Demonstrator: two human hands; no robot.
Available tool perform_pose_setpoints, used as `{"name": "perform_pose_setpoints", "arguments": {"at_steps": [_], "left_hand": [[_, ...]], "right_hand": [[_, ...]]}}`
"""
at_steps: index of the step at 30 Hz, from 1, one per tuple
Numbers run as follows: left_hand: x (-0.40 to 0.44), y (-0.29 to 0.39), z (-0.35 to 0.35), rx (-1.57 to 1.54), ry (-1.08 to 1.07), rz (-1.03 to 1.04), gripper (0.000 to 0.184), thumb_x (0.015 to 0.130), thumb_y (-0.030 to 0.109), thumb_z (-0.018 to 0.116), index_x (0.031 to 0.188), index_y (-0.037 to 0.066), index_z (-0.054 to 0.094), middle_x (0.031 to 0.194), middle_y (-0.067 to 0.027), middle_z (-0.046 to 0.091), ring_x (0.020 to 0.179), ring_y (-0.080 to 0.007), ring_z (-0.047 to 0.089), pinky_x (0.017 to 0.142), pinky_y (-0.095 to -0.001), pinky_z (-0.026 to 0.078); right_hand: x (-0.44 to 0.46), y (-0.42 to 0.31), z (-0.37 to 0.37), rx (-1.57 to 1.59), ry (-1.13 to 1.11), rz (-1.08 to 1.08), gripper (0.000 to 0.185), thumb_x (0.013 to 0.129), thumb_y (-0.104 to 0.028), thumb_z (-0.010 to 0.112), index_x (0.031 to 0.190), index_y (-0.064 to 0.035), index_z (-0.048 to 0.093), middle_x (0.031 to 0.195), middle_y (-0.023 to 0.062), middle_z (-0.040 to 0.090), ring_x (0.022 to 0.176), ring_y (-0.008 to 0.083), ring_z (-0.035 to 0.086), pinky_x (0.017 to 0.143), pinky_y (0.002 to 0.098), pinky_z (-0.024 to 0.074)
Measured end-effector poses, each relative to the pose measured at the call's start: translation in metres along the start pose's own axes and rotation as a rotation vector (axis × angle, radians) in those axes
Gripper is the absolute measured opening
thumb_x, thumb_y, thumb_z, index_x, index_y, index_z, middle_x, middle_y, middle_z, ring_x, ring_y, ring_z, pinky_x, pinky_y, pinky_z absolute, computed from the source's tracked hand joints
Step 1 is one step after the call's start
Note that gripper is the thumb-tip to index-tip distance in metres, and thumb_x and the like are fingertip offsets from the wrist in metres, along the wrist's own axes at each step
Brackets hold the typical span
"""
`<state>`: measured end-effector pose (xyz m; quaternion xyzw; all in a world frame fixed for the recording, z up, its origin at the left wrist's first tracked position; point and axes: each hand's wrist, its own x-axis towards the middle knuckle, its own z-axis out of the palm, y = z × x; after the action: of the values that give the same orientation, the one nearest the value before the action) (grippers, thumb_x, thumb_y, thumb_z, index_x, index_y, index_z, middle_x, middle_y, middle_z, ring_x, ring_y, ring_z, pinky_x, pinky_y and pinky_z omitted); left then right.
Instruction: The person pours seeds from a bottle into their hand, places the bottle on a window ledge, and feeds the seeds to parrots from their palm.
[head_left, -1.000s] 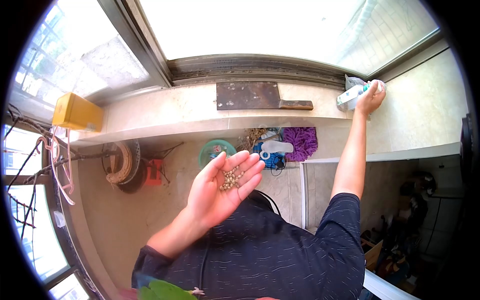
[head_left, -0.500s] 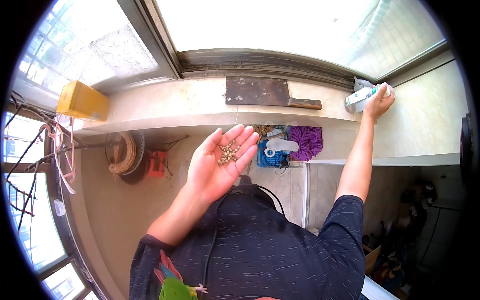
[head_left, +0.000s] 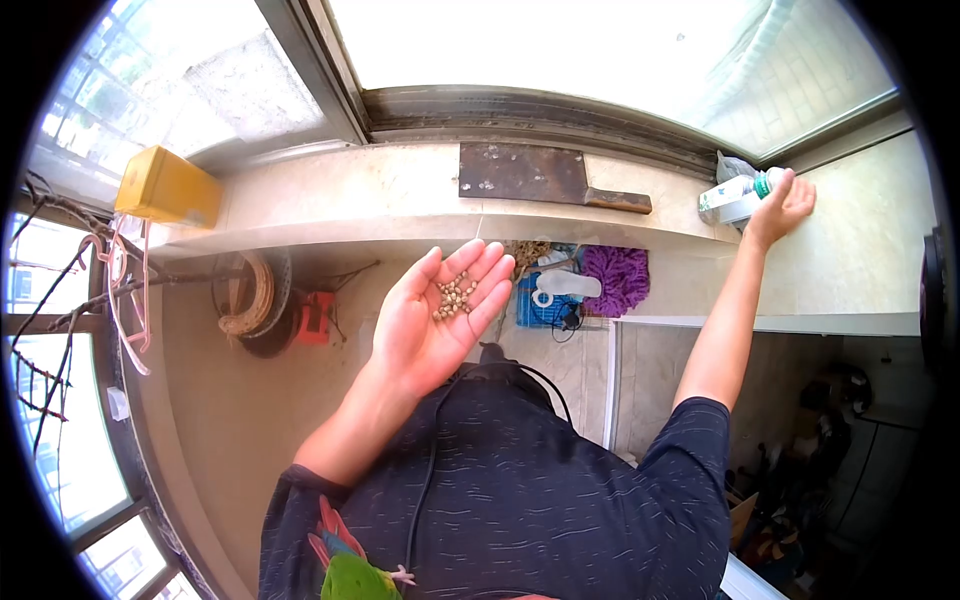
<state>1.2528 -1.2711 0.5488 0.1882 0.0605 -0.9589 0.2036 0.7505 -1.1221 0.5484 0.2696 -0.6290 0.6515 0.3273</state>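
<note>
Left hand (head_left: 425, 330): palm up, fingers extended, our seeds (head_left: 454, 298) resting in it
Right hand (head_left: 780, 212): at the green-capped bottle (head_left: 727, 195), we cannot tell if gripping
Sill (head_left: 340, 185): pale, yellow box (head_left: 165, 187) left, cleaver (head_left: 525, 173) mid, bottle right
Floor (head_left: 250, 400): purple cloth (head_left: 615, 280) beside blue basket (head_left: 535, 308)
Room: window (head_left: 600, 60) ahead, green bird (head_left: 355, 577) at our shirt (head_left: 540, 470)

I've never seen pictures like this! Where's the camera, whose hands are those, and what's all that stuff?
There's no robot, just a person's bare hands. One camera on their head takes every picture, looking forward and down. The left hand is palm up, holding small, pale brown grains, maybe seeds. The right hand is beside a whitish bottle with a green cap. On the pale ledge are a yellow box and a dark, flat blade with a wooden handle. The green feathers below look like a parrot!
</note>
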Motion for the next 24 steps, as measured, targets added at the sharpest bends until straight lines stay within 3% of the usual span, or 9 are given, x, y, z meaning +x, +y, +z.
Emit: {"name": "perform_pose_setpoints", "arguments": {"at_steps": [1,4,7,9,10,11,13,15,24], "left_hand": [[0.000,0.001,-0.001,-0.004,-0.011,0.000,0.043,0.109,0.027,0.039,0.135,-0.005,0.054,0.142,-0.0207,0.055,0.139,-0.0351,0.047,0.118,-0.0481,0.039],[0.002,0.002,-0.004,-0.027,-0.027,0.004,0.044,0.109,0.027,0.038,0.135,-0.005,0.053,0.144,-0.0211,0.054,0.140,-0.0356,0.045,0.119,-0.0487,0.038],[0.008,0.004,-0.008,-0.040,-0.042,0.016,0.045,0.109,0.026,0.037,0.137,-0.006,0.051,0.147,-0.0222,0.050,0.142,-0.0362,0.043,0.119,-0.0496,0.037],[0.010,0.004,-0.008,-0.034,-0.051,0.033,0.045,0.109,0.026,0.036,0.139,-0.006,0.050,0.149,-0.0228,0.048,0.143,-0.0366,0.041,0.120,-0.0503,0.035],[0.011,0.004,-0.007,-0.026,-0.055,0.046,0.046,0.109,0.025,0.036,0.140,-0.006,0.049,0.150,-0.0230,0.046,0.144,-0.0368,0.040,0.120,-0.0507,0.034],[0.012,0.004,-0.007,-0.017,-0.060,0.060,0.046,0.109,0.025,0.036,0.141,-0.006,0.048,0.151,-0.0232,0.045,0.144,-0.0369,0.040,0.121,-0.0510,0.034],[0.014,0.005,-0.008,-0.053,-0.081,0.080,0.047,0.109,0.025,0.036,0.142,-0.006,0.046,0.153,-0.0230,0.044,0.145,-0.0366,0.039,0.122,-0.0508,0.031],[0.017,0.006,-0.012,-0.071,-0.112,0.106,0.048,0.109,0.025,0.036,0.144,-0.005,0.044,0.154,-0.0226,0.043,0.146,-0.0363,0.037,0.123,-0.0504,0.029],[0.014,0.008,-0.017,-0.075,-0.219,0.217,0.052,0.109,0.027,0.032,0.149,-0.005,0.037,0.158,-0.0207,0.037,0.148,-0.0346,0.033,0.125,-0.0493,0.024]], "right_hand": [[-0.002,-0.013,-0.004,-0.094,0.017,-0.043,0.073,0.097,-0.032,0.068,0.143,0.0124,0.032,0.143,0.0301,0.045,0.135,0.0347,0.048,0.115,0.0424,0.0367],[-0.020,-0.073,0.002,-0.061,-0.007,-0.097,0.066,0.100,-0.029,0.064,0.142,0.0120,0.035,0.144,0.0278,0.045,0.135,0.0334,0.048,0.114,0.0416,0.0383],[-0.072,-0.120,0.019,0.164,-0.136,-0.030,0.038,0.104,-0.019,0.056,0.129,0.0097,0.052,0.121,0.0195,0.064,0.117,0.0241,0.061,0.104,0.0360,0.0459],[-0.124,-0.152,0.020,0.275,-0.472,0.069,0.026,0.102,-0.014,0.059,0.117,0.0068,0.062,0.116,0.0146,0.068,0.110,0.0210,0.064,0.100,0.0348,0.0490],[-0.156,-0.178,0.024,0.252,-0.504,0.090,0.017,0.097,-0.008,0.064,0.110,0.0025,0.067,0.110,0.0112,0.070,0.104,0.0193,0.065,0.096,0.0336,0.0508],[-0.177,-0.190,0.021,0.228,-0.667,0.055,0.021,0.091,-0.004,0.069,0.112,-0.0004,0.068,0.110,0.0116,0.070,0.104,0.0208,0.065,0.092,0.0345,0.0523],[-0.202,-0.223,0.028,0.213,-0.879,-0.197,0.025,0.083,-0.008,0.074,0.108,-0.0032,0.072,0.114,0.0132,0.069,0.105,0.0297,0.063,0.095,0.0400,0.0485],[-0.224,-0.249,0.033,0.138,-0.976,-0.265,0.028,0.080,-0.014,0.077,0.107,-0.0049,0.074,0.124,0.0142,0.066,0.119,0.0353,0.054,0.101,0.0444,0.0435],[-0.253,-0.271,0.043,0.078,-1.062,-0.429,0.028,0.085,-0.028,0.074,0.105,-0.0095,0.076,0.137,0.0169,0.059,0.130,0.0395,0.045,0.111,0.0520,0.0378]]}}
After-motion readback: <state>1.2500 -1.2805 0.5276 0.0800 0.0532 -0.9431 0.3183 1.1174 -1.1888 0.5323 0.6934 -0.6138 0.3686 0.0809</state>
